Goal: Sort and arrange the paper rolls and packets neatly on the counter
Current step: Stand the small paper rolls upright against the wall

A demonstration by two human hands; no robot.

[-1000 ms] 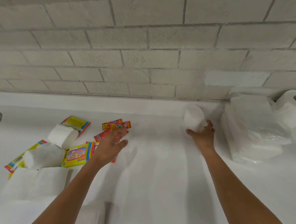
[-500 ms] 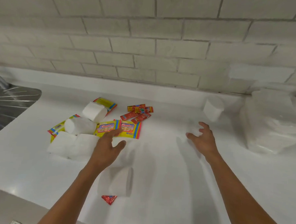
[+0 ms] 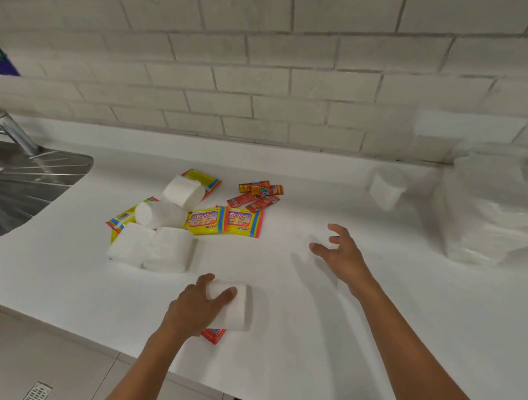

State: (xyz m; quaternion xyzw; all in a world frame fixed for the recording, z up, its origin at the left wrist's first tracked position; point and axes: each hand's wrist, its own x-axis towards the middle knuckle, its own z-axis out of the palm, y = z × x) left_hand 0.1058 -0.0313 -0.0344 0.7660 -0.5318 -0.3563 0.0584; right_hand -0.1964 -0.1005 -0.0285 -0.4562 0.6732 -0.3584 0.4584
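Note:
My left hand (image 3: 196, 308) grips a white paper roll (image 3: 234, 307) lying near the counter's front edge, with a red packet (image 3: 214, 335) partly under it. My right hand (image 3: 342, 254) hovers over the counter with fingers spread and holds nothing. Several white rolls (image 3: 157, 234) lie in a heap at centre left on yellow wipe packets (image 3: 225, 221). Small red sachets (image 3: 257, 195) lie behind them. One lone roll (image 3: 386, 189) stands by the back wall at right.
A clear plastic bag of white paper goods (image 3: 488, 217) sits at the far right. A steel sink drainboard (image 3: 16, 183) with a tap (image 3: 14, 131) is at the left. The white counter's front edge (image 3: 75, 332) runs diagonally, with floor tiles below.
My right hand let go of the roll by the wall and drew back toward the middle. My left hand left the packets, came toward the front edge and took hold of a roll.

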